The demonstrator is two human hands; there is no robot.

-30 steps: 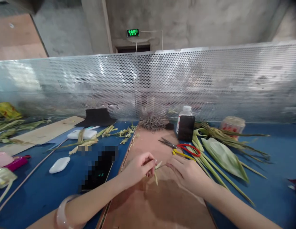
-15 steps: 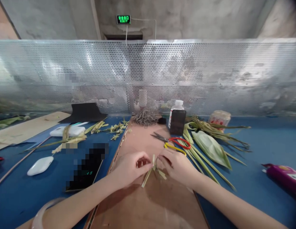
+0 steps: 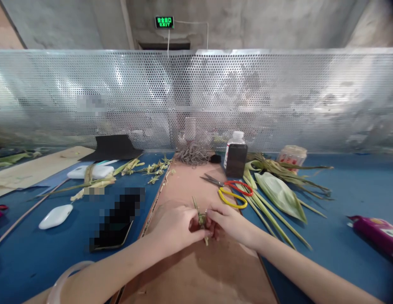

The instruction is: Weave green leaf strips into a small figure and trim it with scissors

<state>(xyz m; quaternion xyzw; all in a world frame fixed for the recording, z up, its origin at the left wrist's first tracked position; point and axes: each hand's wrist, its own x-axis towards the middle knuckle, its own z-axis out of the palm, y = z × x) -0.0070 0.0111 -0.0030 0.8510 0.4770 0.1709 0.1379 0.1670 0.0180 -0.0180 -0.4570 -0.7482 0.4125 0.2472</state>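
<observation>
Between my hands, above the brown board (image 3: 190,270), is a small knotted piece of green leaf strips (image 3: 201,218). Its thin ends stick out at the top and bottom. My left hand (image 3: 179,226) pinches it from the left, thumb and fingers curled round. From the other side my right hand (image 3: 226,221) grips it with bent fingers, and the fingertips of both hands nearly meet. Scissors (image 3: 229,190) with one red and one yellow handle lie just beyond my right hand, blades apart. Fingers cover part of the knot.
Long green leaves (image 3: 280,196) lie on the blue table right of the board, near a bottle (image 3: 236,156) and a clear jar (image 3: 292,157). A phone (image 3: 117,223), a white case (image 3: 56,216) and leaf scraps (image 3: 156,166) are on the left. Grey cord (image 3: 193,153) heaps at the back.
The leaf strips have turned between my fingers: their splayed lower ends are gathered, and one end points up-left. My fingers have closed in nearer to each other. The scissors stay put.
</observation>
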